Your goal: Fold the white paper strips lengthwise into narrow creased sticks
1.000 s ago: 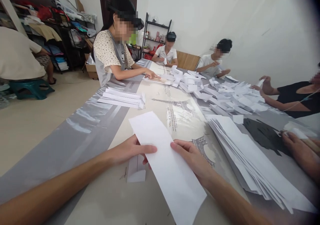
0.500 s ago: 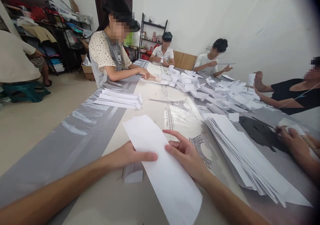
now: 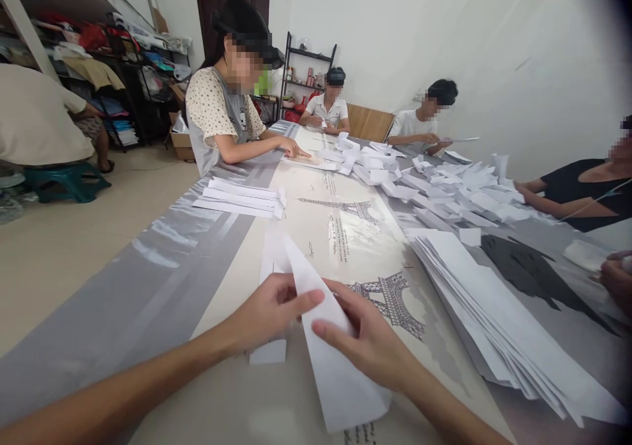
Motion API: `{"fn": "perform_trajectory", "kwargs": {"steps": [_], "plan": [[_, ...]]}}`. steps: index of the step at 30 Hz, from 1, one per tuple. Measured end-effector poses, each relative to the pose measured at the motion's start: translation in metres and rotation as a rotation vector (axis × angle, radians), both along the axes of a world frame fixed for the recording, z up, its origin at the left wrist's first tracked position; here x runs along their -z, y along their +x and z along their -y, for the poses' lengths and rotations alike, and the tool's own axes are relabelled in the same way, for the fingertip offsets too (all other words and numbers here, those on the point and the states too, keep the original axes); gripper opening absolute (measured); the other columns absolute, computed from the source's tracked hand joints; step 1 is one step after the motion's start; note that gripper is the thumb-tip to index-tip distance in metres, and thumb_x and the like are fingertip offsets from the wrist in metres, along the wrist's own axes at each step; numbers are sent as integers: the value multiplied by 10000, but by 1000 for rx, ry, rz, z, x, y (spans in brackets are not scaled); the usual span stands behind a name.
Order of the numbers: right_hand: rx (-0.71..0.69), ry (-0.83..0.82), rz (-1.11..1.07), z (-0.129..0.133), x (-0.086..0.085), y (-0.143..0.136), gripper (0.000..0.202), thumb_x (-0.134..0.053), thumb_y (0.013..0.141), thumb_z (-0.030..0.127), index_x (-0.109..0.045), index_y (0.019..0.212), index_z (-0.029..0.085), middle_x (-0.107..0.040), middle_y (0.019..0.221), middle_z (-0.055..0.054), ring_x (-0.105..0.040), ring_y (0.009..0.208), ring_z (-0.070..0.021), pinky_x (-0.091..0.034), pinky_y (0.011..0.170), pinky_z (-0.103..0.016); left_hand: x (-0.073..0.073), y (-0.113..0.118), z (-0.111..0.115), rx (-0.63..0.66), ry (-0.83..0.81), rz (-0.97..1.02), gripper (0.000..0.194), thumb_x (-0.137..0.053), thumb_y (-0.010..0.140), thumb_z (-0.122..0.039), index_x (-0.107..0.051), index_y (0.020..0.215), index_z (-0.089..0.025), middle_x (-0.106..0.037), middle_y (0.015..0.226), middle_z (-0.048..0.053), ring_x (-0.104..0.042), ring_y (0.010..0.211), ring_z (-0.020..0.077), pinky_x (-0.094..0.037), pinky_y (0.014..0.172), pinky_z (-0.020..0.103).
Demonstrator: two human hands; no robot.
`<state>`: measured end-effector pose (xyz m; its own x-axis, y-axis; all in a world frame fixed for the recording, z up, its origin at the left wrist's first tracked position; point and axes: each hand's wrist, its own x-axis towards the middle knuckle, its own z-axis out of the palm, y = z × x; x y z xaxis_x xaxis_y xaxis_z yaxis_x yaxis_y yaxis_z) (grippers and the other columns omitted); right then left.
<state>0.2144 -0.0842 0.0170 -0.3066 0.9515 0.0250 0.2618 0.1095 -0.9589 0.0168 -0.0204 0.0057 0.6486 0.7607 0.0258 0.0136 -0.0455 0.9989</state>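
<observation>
White, long, bent paper sheet (image 3: 343, 382) is up over the cream-and-grey printed tabletop (image 3: 217, 402), left hand (image 3: 276, 303) and right hand (image 3: 372, 340) both pinching it, thumbs on top; fanned stack of long white papers (image 3: 494, 313) sits off right.

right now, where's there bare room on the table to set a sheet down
Bare: the grey table border between the left forearm and the paper strips, and the printed middle ahead of the held paper, left of the loose pile. Crowded: the right side, with that pile, the sheet stack and a dark flat piece.
</observation>
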Motion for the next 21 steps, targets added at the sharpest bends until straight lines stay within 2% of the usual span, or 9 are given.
{"fn": "perform_trajectory", "kwargs": {"steps": [2,4,5,7,10,13,16,18,21], "plan": [[23,-105,-77,-2,-3,4,430,-649,958,408,-595,1375,320,-666,1334,-73,-663,1157,-295,-529,995,-522,-1,-3,-7,-189,48,5,440,-583,943,-590,-608,762,-190,-584,699,-2,-558,674,149,-475,701,298],[34,-231,-191,-3,-3,7,458,-648,957,439,-569,1392,321,-637,1380,-91,-674,1153,-305,-567,934,-512,-3,-6,-12,-336,31,2,432,-593,927,-607,-561,779,-202,-555,723,-10,-549,703,149,-464,704,289],[22,-288,-267,-4,-2,8,484,-655,951,447,-554,1407,322,-615,1413,-99,-667,1175,-311,-573,927,-505,-4,-6,-14,-347,-11,11,415,-597,921,-615,-571,846,-207,-586,791,4,-575,759,161,-475,726,293],[-52,-379,-413,-5,1,9,512,-671,936,450,-556,1415,310,-590,1450,-110,-641,1231,-320,-550,978,-502,-6,-6,-15,-259,-97,54,417,-587,924,-618,-592,965,-203,-635,908,39,-606,818,177,-495,753,307],[-150,-446,-501,-6,3,8,482,-658,926,505,-630,1351,279,-627,1409,-108,-624,1258,-321,-489,1056,-506,-4,-6,-15,-178,-64,82,403,-612,933,-561,-605,823,-174,-624,758,22,-558,644,139,-469,645,282],[-57,-412,-420,-6,-2,9,504,-585,929,631,-686,1267,272,-729,1207,-102,-684,1119,-319,-542,939,-486,2,-8,-17,-259,16,13,456,-640,928,-513,-550,645,-168,-559,593,-9,-471,500,104,-383,517,258],[19,-317,-384,-6,-9,14,568,-508,939,690,-657,1319,296,-748,1123,-93,-692,1066,-316,-551,888,-465,10,-10,-23,-295,32,-58,464,-612,944,-497,-565,627,-161,-580,581,1,-490,493,106,-390,524,257],[36,-314,-380,-7,-9,16,563,-514,943,666,-620,1374,319,-729,1189,-81,-677,1107,-310,-543,924,-456,14,-11,-27,-298,34,-99,446,-624,933,-496,-579,644,-159,-600,601,8,-511,509,111,-406,537,256],[52,-407,-332,-9,0,17,527,-640,922,475,-570,1429,349,-707,1257,-57,-669,1134,-300,-551,933,-449,18,-12,-34,-317,14,-125,413,-656,899,-525,-594,711,-163,-629,671,18,-551,556,128,-429,541,255]]}}
